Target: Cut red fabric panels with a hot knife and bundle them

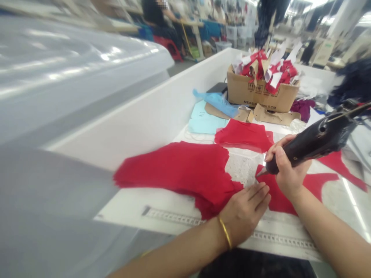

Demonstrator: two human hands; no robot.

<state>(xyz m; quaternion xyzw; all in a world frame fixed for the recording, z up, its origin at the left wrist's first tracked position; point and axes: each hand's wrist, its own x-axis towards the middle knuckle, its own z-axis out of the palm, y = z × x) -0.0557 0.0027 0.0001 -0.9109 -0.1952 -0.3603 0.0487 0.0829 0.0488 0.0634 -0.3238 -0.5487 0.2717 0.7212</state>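
My right hand [290, 175] is wrapped round a black handheld power tool [315, 135] with a thick body and a narrow pointed metal tip. The tip touches or hovers just over the left corner of a red cut fabric piece [307, 185]; I cannot tell which. My left hand [246, 212], a gold bangle on its wrist, lies flat with fingers stretched out beside that piece. Left of it spreads a larger stack of red fabric [176, 164] with ragged right edges, partly under or against the hand. Another red piece [245, 135] lies farther back.
A measuring tape [174, 215] runs along the table's front edge. Behind stands a cardboard box [261, 94] of red and white scraps, near light-blue card [207, 119] and brown paper patterns [275, 116]. A white side wall [139, 112] bounds the left. Another person [158, 15] sits far back.
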